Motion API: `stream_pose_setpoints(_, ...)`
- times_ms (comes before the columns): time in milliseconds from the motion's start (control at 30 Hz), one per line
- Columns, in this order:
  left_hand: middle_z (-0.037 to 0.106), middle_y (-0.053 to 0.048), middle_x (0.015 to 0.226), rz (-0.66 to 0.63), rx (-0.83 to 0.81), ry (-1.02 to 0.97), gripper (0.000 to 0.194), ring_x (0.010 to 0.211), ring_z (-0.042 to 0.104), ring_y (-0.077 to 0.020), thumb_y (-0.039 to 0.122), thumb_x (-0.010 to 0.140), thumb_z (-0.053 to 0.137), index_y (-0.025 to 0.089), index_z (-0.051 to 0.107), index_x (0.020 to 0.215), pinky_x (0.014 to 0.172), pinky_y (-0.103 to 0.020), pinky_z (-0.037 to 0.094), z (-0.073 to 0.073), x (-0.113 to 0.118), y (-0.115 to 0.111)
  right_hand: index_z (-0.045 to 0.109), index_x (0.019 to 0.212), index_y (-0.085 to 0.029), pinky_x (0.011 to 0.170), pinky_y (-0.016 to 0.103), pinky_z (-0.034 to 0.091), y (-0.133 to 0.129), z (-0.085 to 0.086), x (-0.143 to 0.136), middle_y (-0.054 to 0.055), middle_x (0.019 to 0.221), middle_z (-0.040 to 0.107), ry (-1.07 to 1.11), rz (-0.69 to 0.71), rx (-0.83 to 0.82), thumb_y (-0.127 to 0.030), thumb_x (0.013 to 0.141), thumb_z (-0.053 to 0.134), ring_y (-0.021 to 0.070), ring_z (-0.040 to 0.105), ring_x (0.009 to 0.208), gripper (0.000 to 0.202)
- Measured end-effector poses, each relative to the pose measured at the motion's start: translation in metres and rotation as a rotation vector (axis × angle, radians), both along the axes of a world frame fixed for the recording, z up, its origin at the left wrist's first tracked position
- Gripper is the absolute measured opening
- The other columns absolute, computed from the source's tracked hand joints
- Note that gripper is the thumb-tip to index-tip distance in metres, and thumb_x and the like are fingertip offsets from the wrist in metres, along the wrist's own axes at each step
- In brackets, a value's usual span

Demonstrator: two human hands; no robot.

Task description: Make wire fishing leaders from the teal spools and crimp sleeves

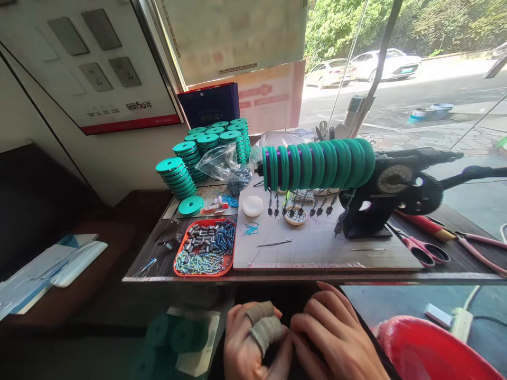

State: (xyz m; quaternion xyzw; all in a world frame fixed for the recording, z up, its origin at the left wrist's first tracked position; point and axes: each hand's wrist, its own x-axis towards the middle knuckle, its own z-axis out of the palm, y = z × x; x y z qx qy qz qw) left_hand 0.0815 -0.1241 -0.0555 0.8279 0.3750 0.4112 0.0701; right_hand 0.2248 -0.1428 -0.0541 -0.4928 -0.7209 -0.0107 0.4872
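Below the table's front edge, my left hand point(255, 338) has its fingers curled, with grey wraps around two of them. Close beside it, my right hand point(330, 332) is also closed, and the fingertips of both meet. Whatever they pinch is hidden or too small to name. Above them on a light board point(317, 253) stands a black winding device point(370, 208) carrying a row of green spools point(317, 163). Dark small weights hang on lines beneath the spools. A thin metal tool point(274, 243) lies on the board near a round white piece point(252, 206).
An orange tray point(233, 261) of small metal and coloured parts sits left of the board. Stacked green spools point(178, 179) stand behind it. Red-handled scissors point(430, 250) and pliers point(481, 248) lie at the right. A red basin point(428, 351) is at lower right.
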Motion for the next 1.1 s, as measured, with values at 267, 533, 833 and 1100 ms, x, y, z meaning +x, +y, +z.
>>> stream_pose_setpoints(267,0.061,0.001,0.079,-0.006,-0.008,-0.013,0.016,0.075,0.056,-0.0124,0.004,0.066,0.059,0.018,0.053,0.071,0.067,-0.027,0.045,0.0004,0.002,0.0002,0.051,0.064,-0.013,0.098,0.026,0.025,0.0008,-0.0008,0.0002,0.002,0.06,0.041,-0.009,-0.006,0.004,-0.012,0.082,0.038,0.0081,0.036,0.073,0.023)
stream_pose_setpoints(533,0.059,0.002,0.081,0.054,-0.087,-0.146,0.015,0.078,0.053,-0.0124,0.004,0.07,0.057,0.018,0.052,0.071,0.072,-0.03,0.041,-0.005,0.0077,-0.0055,0.052,0.064,-0.014,0.097,0.026,0.025,-0.0005,-0.0012,-0.0007,0.001,0.06,0.042,-0.005,-0.002,-0.007,-0.013,0.083,0.037,0.0081,0.036,0.072,0.024)
stream_pose_setpoints(833,0.059,0.002,0.08,0.065,-0.081,-0.147,0.016,0.078,0.052,-0.0124,0.003,0.069,0.056,0.018,0.053,0.071,0.072,-0.03,0.04,-0.0014,0.0092,-0.0049,0.052,0.063,-0.013,0.097,0.026,0.025,0.0009,-0.0015,0.0008,0.002,0.061,0.042,-0.006,-0.002,0.003,-0.014,0.083,0.038,0.0086,0.036,0.073,0.024)
stream_pose_setpoints(1100,0.06,0.002,0.081,0.058,-0.063,-0.129,0.015,0.077,0.053,-0.0132,0.005,0.07,0.057,0.019,0.055,0.074,0.072,-0.031,0.039,-0.0013,0.0086,-0.0041,0.051,0.064,-0.013,0.098,0.026,0.025,0.0015,0.0,0.0,0.001,0.06,0.042,-0.024,0.0,-0.013,-0.013,0.083,0.037,0.0084,0.036,0.073,0.024)
